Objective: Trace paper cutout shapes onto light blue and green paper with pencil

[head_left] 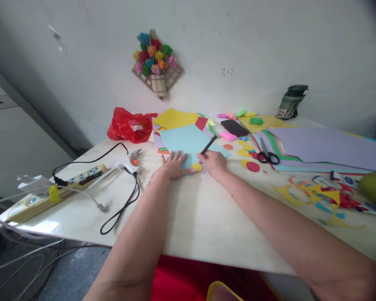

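Note:
On the table lies a light blue sheet of paper [188, 140], with a small yellow paper circle [196, 167] on its near edge. My left hand [172, 165] rests flat on the sheet, fingers spread, its thumb touching the circle. Just right of the circle, my right hand [213, 163] is closed around a black pen [209, 144], which leans up and to the right. The pen's tip is hidden by the fingers. Beyond the blue sheet lies yellow paper [175, 118] on more coloured sheets.
Right of the hands are paper circles [253, 167], black scissors [268, 157], a phone [235, 128], stacked purple paper [329, 144] and yellow scraps [322, 195]. A glue gun [128, 162], a power strip [59, 190] and a red plastic bag [128, 125] are on the left. A bottle [291, 102] stands behind.

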The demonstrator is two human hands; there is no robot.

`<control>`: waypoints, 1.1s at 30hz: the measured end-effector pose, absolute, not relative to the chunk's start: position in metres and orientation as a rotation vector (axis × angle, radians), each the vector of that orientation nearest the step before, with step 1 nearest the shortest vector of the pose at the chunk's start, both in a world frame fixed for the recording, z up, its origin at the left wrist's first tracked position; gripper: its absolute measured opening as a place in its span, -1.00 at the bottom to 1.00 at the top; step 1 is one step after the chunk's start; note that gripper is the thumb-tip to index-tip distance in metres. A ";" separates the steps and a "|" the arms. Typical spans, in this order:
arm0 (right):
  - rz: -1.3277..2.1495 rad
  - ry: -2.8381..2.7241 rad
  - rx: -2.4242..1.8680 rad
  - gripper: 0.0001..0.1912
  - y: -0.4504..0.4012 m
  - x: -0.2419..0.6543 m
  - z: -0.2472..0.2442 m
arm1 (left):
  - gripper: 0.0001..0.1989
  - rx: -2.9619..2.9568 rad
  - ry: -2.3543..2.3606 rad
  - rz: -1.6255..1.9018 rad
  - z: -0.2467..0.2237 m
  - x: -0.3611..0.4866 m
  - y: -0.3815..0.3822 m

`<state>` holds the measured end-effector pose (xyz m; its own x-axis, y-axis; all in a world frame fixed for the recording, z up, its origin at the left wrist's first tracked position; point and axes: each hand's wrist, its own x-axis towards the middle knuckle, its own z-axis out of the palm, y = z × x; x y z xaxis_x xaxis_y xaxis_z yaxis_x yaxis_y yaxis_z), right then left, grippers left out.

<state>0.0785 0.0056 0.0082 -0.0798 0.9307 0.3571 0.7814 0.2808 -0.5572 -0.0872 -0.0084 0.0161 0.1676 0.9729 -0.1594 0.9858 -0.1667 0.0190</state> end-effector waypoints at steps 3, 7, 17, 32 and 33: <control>0.320 -1.900 -1.491 -0.65 0.007 0.078 0.006 | -0.16 2.312 1.937 -0.183 0.017 -0.087 -0.009; 0.458 -1.875 -1.386 -0.72 0.012 0.078 0.000 | -0.17 2.311 1.937 -0.179 0.015 -0.089 -0.008; 0.782 -1.978 -0.895 -0.79 0.016 0.097 0.005 | -0.18 2.305 1.925 -0.165 0.015 -0.089 -0.006; 1.067 -2.084 -0.712 -0.59 0.019 0.103 0.003 | -0.20 2.296 1.922 -0.160 0.016 -0.089 -0.008; 1.054 -2.088 -0.714 -0.59 0.019 0.103 0.002 | -0.19 2.296 1.925 -0.152 0.016 -0.089 -0.008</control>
